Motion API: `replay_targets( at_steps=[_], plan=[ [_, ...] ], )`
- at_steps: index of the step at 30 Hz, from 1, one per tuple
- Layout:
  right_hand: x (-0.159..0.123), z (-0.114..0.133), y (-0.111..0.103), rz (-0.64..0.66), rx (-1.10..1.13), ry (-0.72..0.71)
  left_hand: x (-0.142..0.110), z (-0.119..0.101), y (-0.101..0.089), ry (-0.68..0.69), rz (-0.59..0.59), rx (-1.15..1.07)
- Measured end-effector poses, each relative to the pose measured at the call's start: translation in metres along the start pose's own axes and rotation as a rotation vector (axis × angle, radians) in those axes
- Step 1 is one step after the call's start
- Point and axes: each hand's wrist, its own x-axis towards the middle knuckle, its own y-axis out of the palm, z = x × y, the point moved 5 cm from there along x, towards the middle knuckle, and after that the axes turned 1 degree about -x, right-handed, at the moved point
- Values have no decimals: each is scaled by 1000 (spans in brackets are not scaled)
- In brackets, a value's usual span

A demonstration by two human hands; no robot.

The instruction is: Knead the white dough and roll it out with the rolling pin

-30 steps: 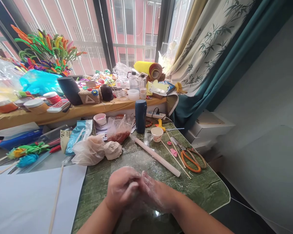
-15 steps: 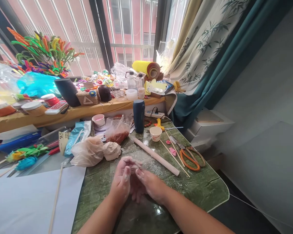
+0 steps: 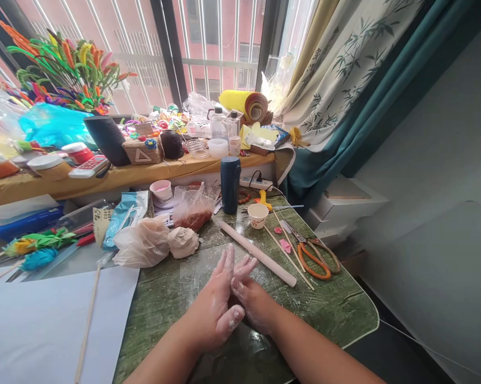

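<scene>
My left hand point(image 3: 217, 309) and my right hand point(image 3: 257, 300) are laid palm to palm above the green tabletop point(image 3: 156, 320). Fingers on both are stretched out and dusted with white residue; the left thumb sticks out towards me. Whether anything lies between the palms is hidden. Just beyond them, a pale rolling pin point(image 3: 260, 256) rests diagonally on the table. A lump of off-white clay point(image 3: 183, 242) sits to the left of it, touching or close beside a crumpled plastic bag point(image 3: 142, 245). Under my hands is a clear, smeared plastic sheet point(image 3: 196, 272).
To the right lie orange-handled scissors point(image 3: 314, 261), thin wooden sticks point(image 3: 290, 258) and a paper cup point(image 3: 258, 216). A dark blue bottle point(image 3: 229, 186) stands behind. White paper point(image 3: 52, 325) covers the left side. Craft supplies crowd the window ledge point(image 3: 144, 176).
My hands were cupped together with curled fingers; now the fingers are straightened and the palms lie against each other. The camera view has shifted slightly.
</scene>
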Motion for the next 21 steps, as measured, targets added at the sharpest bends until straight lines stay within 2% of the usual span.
replay_targets(
  at_steps=[2,5,7,9,12,15,19,21],
  plan=[
    [0,0,-3,-72,60,-10,1,3,2,-9,-18,15],
    [3,3,-7,-162,149,-40,-2,16,-1,-31,-154,-2],
    [5,6,-11,-182,311,-31,-5,24,-8,-43,-253,8],
    [6,10,-13,-157,510,15,-4,26,-15,-31,-286,90],
    [7,15,-14,-117,677,89,2,22,-18,32,-224,254],
    [8,12,-13,-108,680,176,10,13,-14,77,-165,332],
    [9,0,-15,-257,635,292,15,2,-4,54,-63,370],
    [10,-2,-16,-274,639,314,14,-3,0,69,-21,381]
  ],
)
